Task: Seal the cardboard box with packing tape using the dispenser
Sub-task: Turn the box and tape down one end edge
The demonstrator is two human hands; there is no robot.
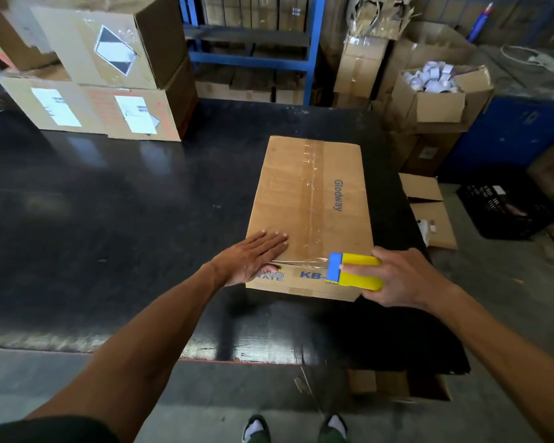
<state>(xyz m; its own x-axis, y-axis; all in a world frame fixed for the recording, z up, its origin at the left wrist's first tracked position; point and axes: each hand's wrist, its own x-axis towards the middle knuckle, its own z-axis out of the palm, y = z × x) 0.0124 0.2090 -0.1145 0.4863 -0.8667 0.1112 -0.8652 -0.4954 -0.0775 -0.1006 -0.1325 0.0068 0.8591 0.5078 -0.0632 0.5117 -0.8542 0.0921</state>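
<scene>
At nine o'clock from the box our left hand [253, 255] lies flat, fingers straight and together, pressed on the near left corner of the cardboard box [311, 219], thumb tucked over the front edge against the side print. The box lies closed on the black worktable [109, 203], toward its right side, long axis running from six to twelve o'clock. A strip of clear packing tape [311, 187] runs along the centre seam, and more tape crosses the near top edge. On the lid we read "Glodway"; on the front face, "KB-" and letters ending "RATE", the rest covered. At three o'clock our right hand [406, 276] is curled tight around the yellow tape dispenser [359, 271], its blue blade end set against the box's near right corner. Left of the box the tabletop is bare up to two stacked labelled cartons [109, 75] at ten o'clock; their labels are too blurred to read. The box's right edge sits close to the table's right edge, beyond which an open carton of white rolls [435, 87] stands at two o'clock.
</scene>
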